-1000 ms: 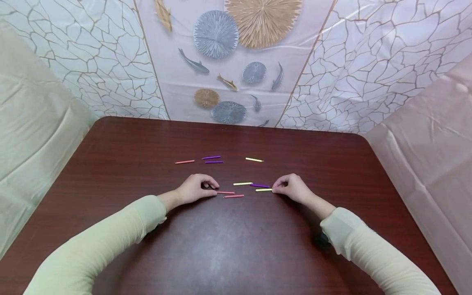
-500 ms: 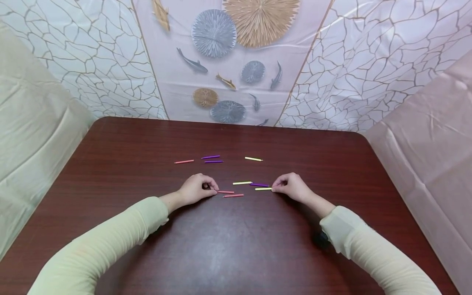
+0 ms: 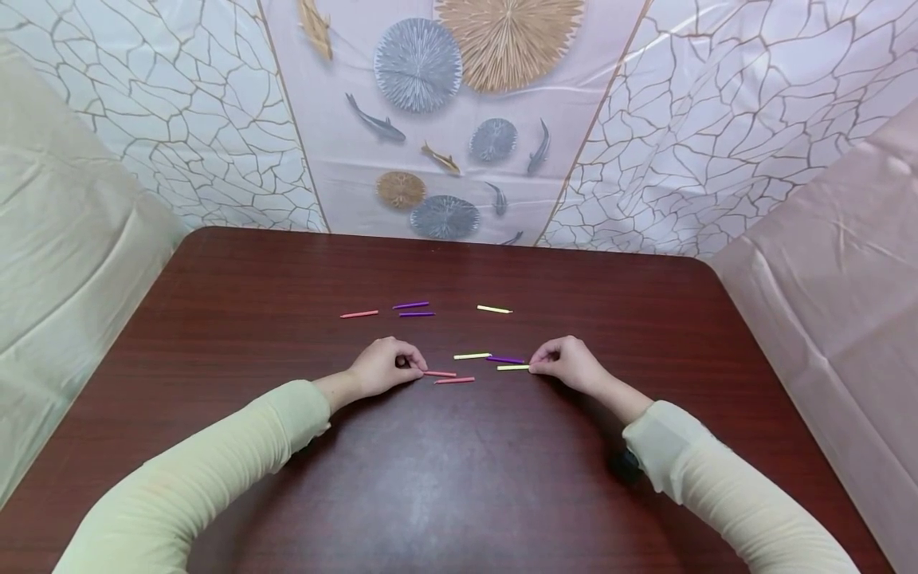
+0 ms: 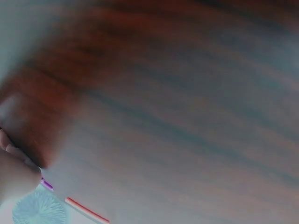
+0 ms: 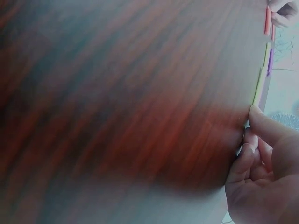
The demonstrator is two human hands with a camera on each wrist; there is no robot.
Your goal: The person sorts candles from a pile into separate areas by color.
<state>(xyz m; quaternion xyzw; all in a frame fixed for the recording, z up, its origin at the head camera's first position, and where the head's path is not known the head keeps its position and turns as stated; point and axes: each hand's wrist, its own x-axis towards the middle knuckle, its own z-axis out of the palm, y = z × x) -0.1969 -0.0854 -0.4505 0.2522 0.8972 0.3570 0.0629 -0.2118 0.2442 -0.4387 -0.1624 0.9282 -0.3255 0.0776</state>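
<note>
Thumb and fingertips of my left hand (image 3: 383,368) pinch the left end of a slim red candle (image 3: 441,374). Just in front of it lies a second red candle (image 3: 455,381). My right hand (image 3: 569,365) holds the right end of a yellow candle (image 3: 512,367) the same way; in the right wrist view the thumb covers the end of that yellow candle (image 5: 258,86). Between the hands, a purple candle (image 3: 506,359) and another yellow candle (image 3: 472,356) lie nearly end to end. The left wrist view shows mostly blurred tabletop.
Farther back on the dark wooden table (image 3: 430,478) lie a red candle (image 3: 358,315), two purple candles (image 3: 417,314) side by side, and a yellow candle (image 3: 495,308). A patterned cloth wall (image 3: 445,159) stands behind the table's far edge.
Little differs. My left fingertips have shifted very slightly right along the red candle; the right hand keeps its place on the yellow candle, and the other candles lie as before.
</note>
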